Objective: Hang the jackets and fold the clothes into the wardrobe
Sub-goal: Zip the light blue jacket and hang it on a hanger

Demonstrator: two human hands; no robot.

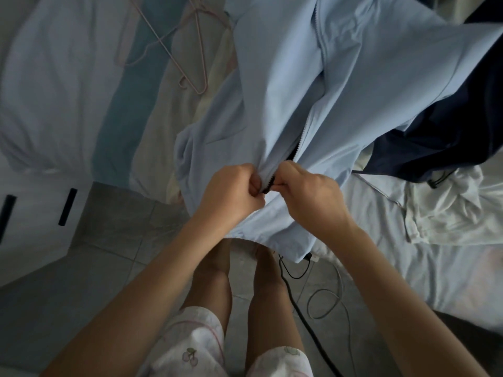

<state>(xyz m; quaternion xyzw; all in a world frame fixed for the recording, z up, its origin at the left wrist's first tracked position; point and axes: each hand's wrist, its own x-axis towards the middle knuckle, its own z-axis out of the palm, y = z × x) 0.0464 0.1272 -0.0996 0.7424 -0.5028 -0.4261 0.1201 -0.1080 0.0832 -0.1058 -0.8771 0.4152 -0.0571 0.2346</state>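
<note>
black cable (307,322) trails over the grey tiled floor by the feet. left hand (231,194) and right hand (307,197) each pinch one zip edge low on the pale blue fabric jacket (285,91), fingers curled. jacket lies on the bed, hem over its edge. dark navy garment (449,131) touches its right side. thin pink wire hangers (196,50) lie beyond.

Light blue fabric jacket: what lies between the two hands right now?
In the head view, the dark zipper end of the light blue fabric jacket lies between the left hand and the right hand; each pinches a front edge beside it.
</note>
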